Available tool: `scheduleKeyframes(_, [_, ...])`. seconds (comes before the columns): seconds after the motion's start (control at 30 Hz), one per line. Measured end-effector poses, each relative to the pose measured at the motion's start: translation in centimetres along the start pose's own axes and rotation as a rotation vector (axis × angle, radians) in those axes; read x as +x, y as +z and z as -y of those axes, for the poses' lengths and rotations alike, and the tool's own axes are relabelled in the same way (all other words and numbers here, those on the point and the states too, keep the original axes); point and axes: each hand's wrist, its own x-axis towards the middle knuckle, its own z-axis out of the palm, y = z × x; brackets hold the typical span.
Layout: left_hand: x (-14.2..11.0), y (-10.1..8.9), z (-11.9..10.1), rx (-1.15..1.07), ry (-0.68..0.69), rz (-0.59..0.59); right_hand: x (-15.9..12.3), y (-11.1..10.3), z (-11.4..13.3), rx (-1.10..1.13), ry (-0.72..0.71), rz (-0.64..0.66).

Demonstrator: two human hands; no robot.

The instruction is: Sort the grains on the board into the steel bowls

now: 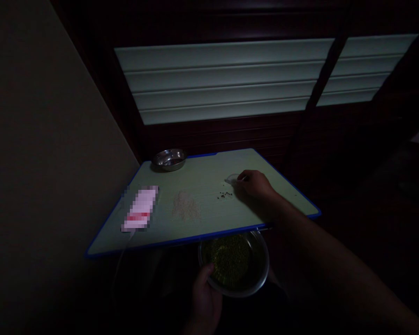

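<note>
My left hand (204, 298) grips the rim of a metal bowl (258, 279) full of small green grains, held just below the near edge of the pale green table (202, 186). My right hand (253, 184) rests on the tabletop with fingers curled, beside a few loose dark grains (223, 195) and a small pale object (231, 177) at its fingertips. Whether the fingers pinch anything is too dark to make out.
A small pile of pale grains (185, 207) lies mid-table. A phone (140, 208) with a white cable (120, 260) lies at the left. An empty metal bowl (168, 159) stands at the far left corner. Wall at left, shuttered window behind.
</note>
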Motion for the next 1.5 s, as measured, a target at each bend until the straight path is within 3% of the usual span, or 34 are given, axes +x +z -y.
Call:
scheduleKeyframes(0.13, [0.0, 0.0, 0.1, 0.009, -0.042, -0.025, 1.6, 0.6, 0.0, -0.002, 0.032, 0.065])
scheduleKeyframes(0.27, [0.2, -0.2, 0.2, 0.006, -0.031, 0.001, 2.5, 0.9, 0.3, 0.062, -0.042, 0.180])
scheduleKeyframes(0.6, [-0.1, 0.2, 0.0, 0.000, -0.024, -0.032, 1.4, 0.6, 1.5, 0.385, -0.080, 0.498])
scheduleKeyframes(1.1, [-0.1, 0.1, 0.0, 0.002, -0.033, -0.029, -1.9, 0.5, 2.1, 0.451, -0.176, 0.617])
scheduleKeyframes(1.23, [0.0, 0.1, 0.0, 0.027, -0.058, -0.020, -2.5, 0.3, 2.0, 0.484, -0.185, 0.581])
scheduleKeyframes(1.43, [-0.1, -0.1, 0.1, 0.038, -0.050, -0.020, -3.9, -0.7, 0.6, 0.481, -0.097, 0.240])
scheduleKeyframes(1.5, [-0.1, -0.1, 0.2, 0.036, -0.049, -0.020, -4.6, -1.0, 0.2, 0.473, -0.069, 0.193])
